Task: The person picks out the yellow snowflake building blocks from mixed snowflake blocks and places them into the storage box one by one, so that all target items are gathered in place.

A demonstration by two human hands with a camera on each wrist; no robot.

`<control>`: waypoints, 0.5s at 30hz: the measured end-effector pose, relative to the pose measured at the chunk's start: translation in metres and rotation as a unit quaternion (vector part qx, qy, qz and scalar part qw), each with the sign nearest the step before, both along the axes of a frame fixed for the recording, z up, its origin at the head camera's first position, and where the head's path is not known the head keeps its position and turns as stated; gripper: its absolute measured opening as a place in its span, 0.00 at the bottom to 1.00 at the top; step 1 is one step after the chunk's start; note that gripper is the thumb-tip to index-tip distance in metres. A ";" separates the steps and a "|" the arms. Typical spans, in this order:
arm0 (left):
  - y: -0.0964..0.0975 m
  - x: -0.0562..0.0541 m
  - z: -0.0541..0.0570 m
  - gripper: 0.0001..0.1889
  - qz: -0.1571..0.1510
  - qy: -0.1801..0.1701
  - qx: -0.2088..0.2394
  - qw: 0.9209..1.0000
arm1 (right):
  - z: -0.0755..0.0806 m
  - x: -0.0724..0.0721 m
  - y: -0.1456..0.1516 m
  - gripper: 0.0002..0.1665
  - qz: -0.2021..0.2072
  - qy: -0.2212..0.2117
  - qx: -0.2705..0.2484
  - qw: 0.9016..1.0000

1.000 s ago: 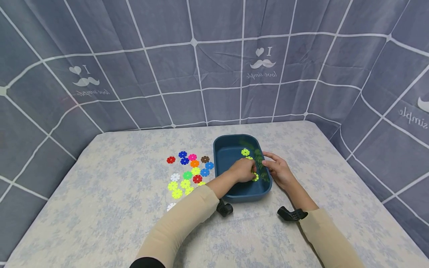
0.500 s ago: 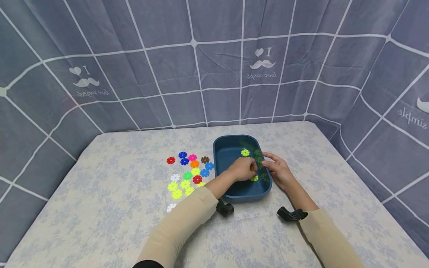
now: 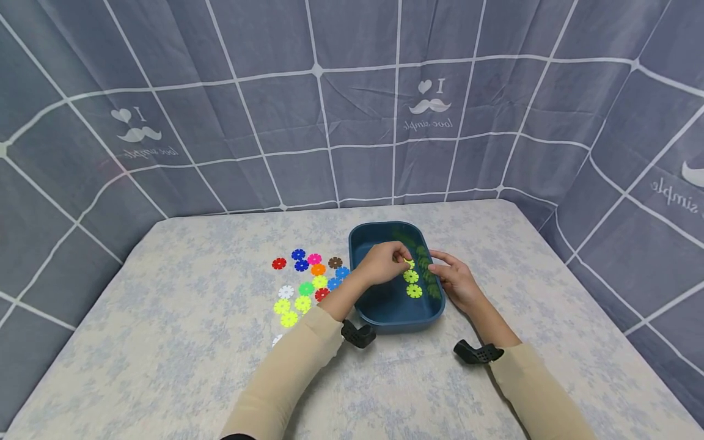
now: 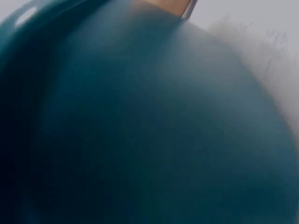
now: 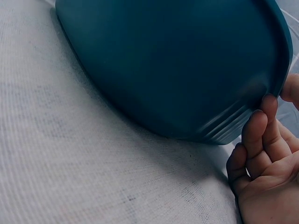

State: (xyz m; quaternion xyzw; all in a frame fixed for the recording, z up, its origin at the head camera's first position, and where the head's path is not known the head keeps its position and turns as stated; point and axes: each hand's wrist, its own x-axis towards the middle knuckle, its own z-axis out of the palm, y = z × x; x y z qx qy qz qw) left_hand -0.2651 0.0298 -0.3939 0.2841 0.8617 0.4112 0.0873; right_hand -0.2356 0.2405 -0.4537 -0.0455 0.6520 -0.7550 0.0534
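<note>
In the head view, a dark blue plastic bin (image 3: pixel 379 313) stands on the table. Inside it, yellow snowflake discs line up near the right wall: a front disc (image 3: pixel 414 291), a middle disc (image 3: pixel 410 277), and a far disc (image 3: pixel 410 263) partly covered by fingers. My left hand (image 3: pixel 382 264) reaches into the bin, thumb and fingertips pinching the far disc. My right hand (image 3: pixel 461 285) holds the bin's right rim; in the right wrist view, its fingers (image 5: pixel 254 133) press the outer wall under the rim. Bin surface (image 4: pixel 154 116) fills most of the left wrist view, blurred.
Left of the bin, loose snowflake discs lie on the patterned tablecloth (image 3: pixel 181 318): several yellow discs (image 3: pixel 288 319), a red disc (image 3: pixel 278 263), an orange disc (image 3: pixel 318 269), a brown disc (image 3: pixel 335 262), others. A grey curtain (image 3: pixel 286 122) hangs behind the table.
My left hand has moved away from the front disc to the far end of the row. The discs now sit in a straighter line. The right hand stays on the rim.
</note>
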 end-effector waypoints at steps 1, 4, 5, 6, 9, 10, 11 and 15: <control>-0.003 -0.001 0.001 0.06 0.002 0.002 0.004 1.000 | 0.000 0.000 0.000 0.32 0.000 0.000 0.000 1.000; -0.013 -0.002 0.005 0.06 0.013 0.006 0.010 1.000 | 0.000 0.000 0.000 0.33 0.001 -0.002 -0.007 1.000; -0.016 -0.002 0.006 0.05 0.017 0.006 0.011 1.000 | 0.000 0.001 0.000 0.33 0.001 -0.004 -0.011 1.000; -0.019 -0.002 0.007 0.05 0.019 0.005 0.011 1.000 | -0.001 0.001 0.000 0.33 0.003 -0.006 -0.015 1.000; -0.026 -0.001 0.011 0.05 0.025 0.002 0.011 1.000 | -0.001 0.001 0.001 0.33 0.005 -0.008 -0.021 1.000; -0.028 -0.001 0.012 0.05 0.027 0.001 0.011 1.000 | -0.001 0.001 0.002 0.33 0.006 -0.007 -0.022 1.000; -0.029 -0.001 0.012 0.04 0.029 0.000 0.010 1.000 | -0.002 0.000 0.002 0.33 0.008 -0.006 -0.021 1.000; -0.036 0.000 0.013 0.04 0.039 -0.004 0.010 0.999 | -0.002 0.000 0.002 0.33 0.012 -0.004 -0.018 1.000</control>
